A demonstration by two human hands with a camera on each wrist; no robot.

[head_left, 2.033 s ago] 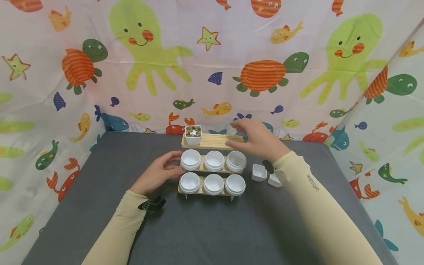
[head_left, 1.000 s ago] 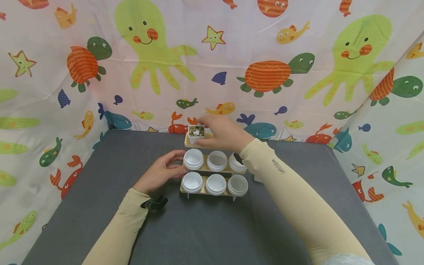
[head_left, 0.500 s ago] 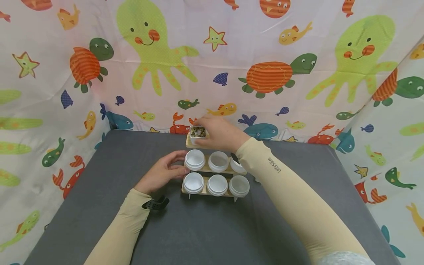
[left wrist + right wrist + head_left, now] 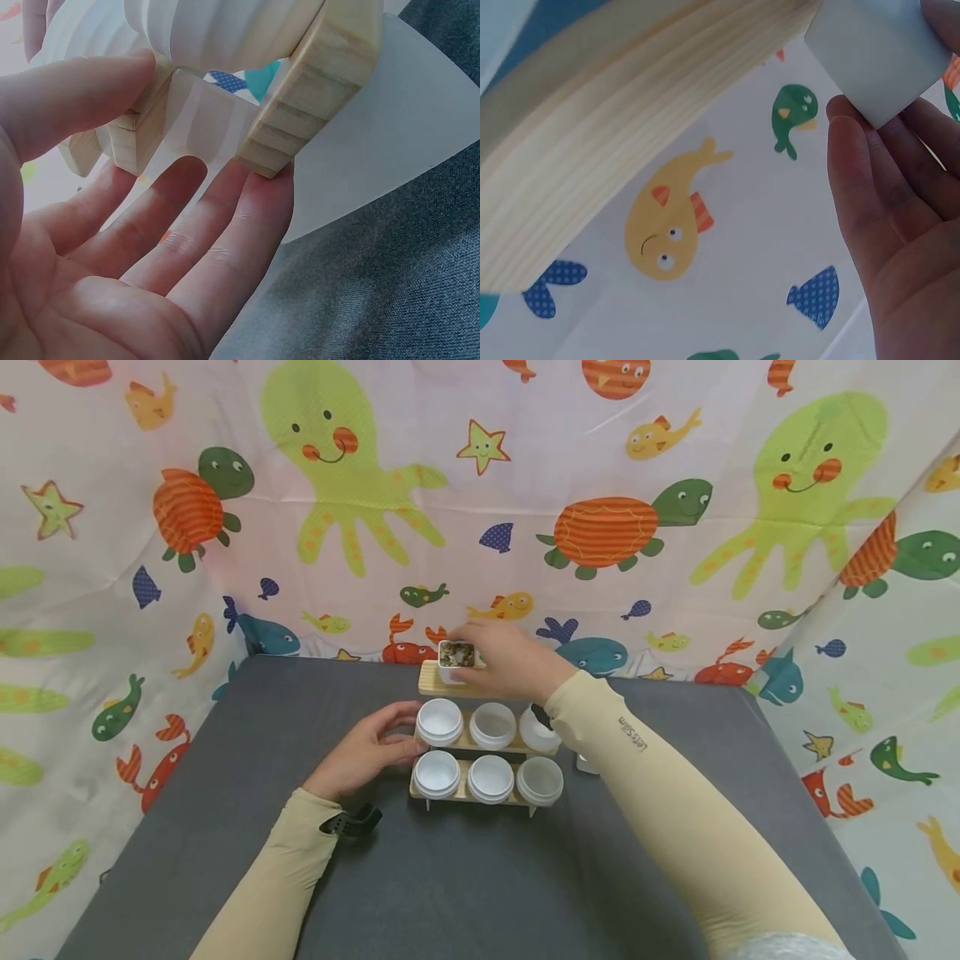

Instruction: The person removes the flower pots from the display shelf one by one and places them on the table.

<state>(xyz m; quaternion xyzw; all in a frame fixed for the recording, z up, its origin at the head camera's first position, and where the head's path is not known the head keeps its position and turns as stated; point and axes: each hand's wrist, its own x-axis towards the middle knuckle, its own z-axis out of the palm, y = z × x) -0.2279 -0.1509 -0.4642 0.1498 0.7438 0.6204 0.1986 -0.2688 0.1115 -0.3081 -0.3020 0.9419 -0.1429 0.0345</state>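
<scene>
A three-tiered wooden stand (image 4: 429,682) with translucent side panels stands at the middle of the table. My left hand (image 4: 366,750) holds its left end; in the left wrist view the thumb and fingers (image 4: 259,202) touch the wooden tier ends (image 4: 315,94). On the top tier, toward its left, is a small square white pot (image 4: 448,677) filled with greenish-brown bits and something pale in the middle. My right hand (image 4: 517,658) grips this pot from the right, fingertips on its sides. Round white cups (image 4: 440,720) fill the two lower tiers.
A square white pot (image 4: 587,766) on the dark tabletop (image 4: 465,877) is mostly hidden by the right forearm. Behind the stand hangs a curtain (image 4: 420,543) printed with sea animals.
My right hand has moved left from above the top tier's right part and taken hold of the square pot. The pot has shifted slightly right along the tier. My left hand stays put.
</scene>
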